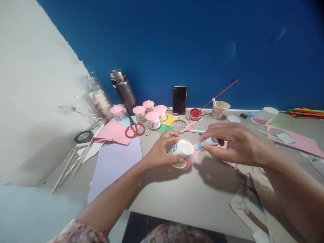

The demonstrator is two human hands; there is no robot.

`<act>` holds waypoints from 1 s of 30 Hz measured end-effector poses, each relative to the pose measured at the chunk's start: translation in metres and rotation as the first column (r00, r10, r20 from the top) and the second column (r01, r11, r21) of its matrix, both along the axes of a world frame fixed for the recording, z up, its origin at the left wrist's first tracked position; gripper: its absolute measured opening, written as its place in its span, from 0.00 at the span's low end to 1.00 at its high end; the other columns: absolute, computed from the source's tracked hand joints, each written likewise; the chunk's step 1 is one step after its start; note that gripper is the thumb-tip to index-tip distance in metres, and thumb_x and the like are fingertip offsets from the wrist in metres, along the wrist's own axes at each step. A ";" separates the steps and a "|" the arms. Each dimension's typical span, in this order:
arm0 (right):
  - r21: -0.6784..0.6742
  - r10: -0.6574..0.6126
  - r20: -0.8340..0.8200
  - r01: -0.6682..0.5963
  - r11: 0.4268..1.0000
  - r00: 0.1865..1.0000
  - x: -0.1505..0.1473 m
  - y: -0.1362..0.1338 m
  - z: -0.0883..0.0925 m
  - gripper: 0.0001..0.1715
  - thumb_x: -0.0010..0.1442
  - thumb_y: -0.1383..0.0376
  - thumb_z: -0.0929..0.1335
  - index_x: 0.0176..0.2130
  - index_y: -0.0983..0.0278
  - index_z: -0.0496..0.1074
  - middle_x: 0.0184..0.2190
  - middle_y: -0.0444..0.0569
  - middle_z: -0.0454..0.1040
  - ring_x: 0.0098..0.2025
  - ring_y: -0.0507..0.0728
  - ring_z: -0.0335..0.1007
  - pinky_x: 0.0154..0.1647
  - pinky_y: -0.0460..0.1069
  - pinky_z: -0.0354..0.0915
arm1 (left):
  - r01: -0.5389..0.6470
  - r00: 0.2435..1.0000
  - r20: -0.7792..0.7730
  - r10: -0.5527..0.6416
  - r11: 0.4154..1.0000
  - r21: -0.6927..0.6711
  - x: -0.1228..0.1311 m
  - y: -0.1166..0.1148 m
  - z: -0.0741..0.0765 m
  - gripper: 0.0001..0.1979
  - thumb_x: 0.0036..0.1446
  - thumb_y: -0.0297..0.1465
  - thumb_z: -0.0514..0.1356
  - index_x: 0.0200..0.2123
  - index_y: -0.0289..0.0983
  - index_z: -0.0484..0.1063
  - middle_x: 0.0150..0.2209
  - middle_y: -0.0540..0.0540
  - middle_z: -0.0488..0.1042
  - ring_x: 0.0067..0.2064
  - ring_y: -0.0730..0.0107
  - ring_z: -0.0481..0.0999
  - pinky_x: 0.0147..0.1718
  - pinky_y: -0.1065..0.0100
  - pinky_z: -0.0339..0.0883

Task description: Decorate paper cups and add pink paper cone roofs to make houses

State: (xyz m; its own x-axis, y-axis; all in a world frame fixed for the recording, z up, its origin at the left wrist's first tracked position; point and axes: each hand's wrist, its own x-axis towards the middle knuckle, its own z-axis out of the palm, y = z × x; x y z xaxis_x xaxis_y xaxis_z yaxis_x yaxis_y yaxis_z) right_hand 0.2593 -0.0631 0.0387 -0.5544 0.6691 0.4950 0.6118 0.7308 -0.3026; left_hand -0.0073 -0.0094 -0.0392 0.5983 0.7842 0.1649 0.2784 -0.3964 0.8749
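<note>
My left hand [168,148] is wrapped round a small white paper cup [183,149], which is tilted with its round white end facing up. Blue and red drawings show on the cup's side. In my right hand [227,143], a glue stick [206,143] with a white and light-blue body is pinched between thumb and fingers. Its tip points toward the cup, a short gap away. Under and beside the cup lie pink paper scraps [198,156]. Several finished-looking little cup houses [153,120] with pink cone roofs stand farther back on the left.
Red-handled scissors [135,130] rest near pink and lavender paper [116,168] on the left. Behind stand a steel flask [124,89], a phone [179,100], a red paint pot [195,114] and a paper cup [220,110]. A cloth [250,202] lies at front right.
</note>
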 end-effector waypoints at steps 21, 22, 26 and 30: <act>-0.101 -0.011 -0.189 -0.008 0.995 0.982 -0.027 -0.005 -0.002 0.10 0.65 0.68 0.69 0.38 0.62 0.83 0.25 0.43 0.78 0.22 0.49 0.61 0.23 0.45 0.57 | 0.018 0.998 -0.057 -0.003 0.962 0.272 0.006 -0.011 0.001 0.17 0.46 0.30 0.74 0.40 0.41 0.78 0.60 0.39 0.69 0.66 0.46 0.67 0.66 0.45 0.62; -0.053 -0.028 -0.200 0.018 0.998 0.979 -0.028 -0.005 -0.002 0.10 0.66 0.67 0.69 0.39 0.62 0.83 0.25 0.43 0.78 0.23 0.49 0.62 0.24 0.45 0.57 | 0.027 0.998 -0.057 -0.012 0.963 0.268 0.006 -0.011 0.002 0.16 0.46 0.30 0.74 0.40 0.41 0.79 0.59 0.39 0.69 0.65 0.46 0.67 0.66 0.46 0.62; 0.028 -0.055 -0.191 0.061 0.998 0.980 -0.027 -0.003 -0.003 0.10 0.67 0.65 0.69 0.42 0.62 0.82 0.25 0.44 0.78 0.22 0.50 0.63 0.23 0.46 0.58 | 0.035 0.998 -0.052 -0.024 0.974 0.222 0.006 -0.011 0.004 0.17 0.45 0.30 0.75 0.40 0.42 0.79 0.58 0.41 0.70 0.66 0.47 0.67 0.66 0.46 0.62; 0.093 -0.025 -0.142 0.038 0.995 0.990 -0.025 -0.001 -0.007 0.10 0.67 0.66 0.68 0.43 0.63 0.81 0.25 0.45 0.78 0.24 0.51 0.66 0.25 0.46 0.60 | 0.031 0.999 -0.021 -0.028 0.985 0.171 0.005 -0.010 0.003 0.18 0.43 0.29 0.75 0.40 0.42 0.79 0.58 0.41 0.70 0.65 0.47 0.68 0.66 0.45 0.62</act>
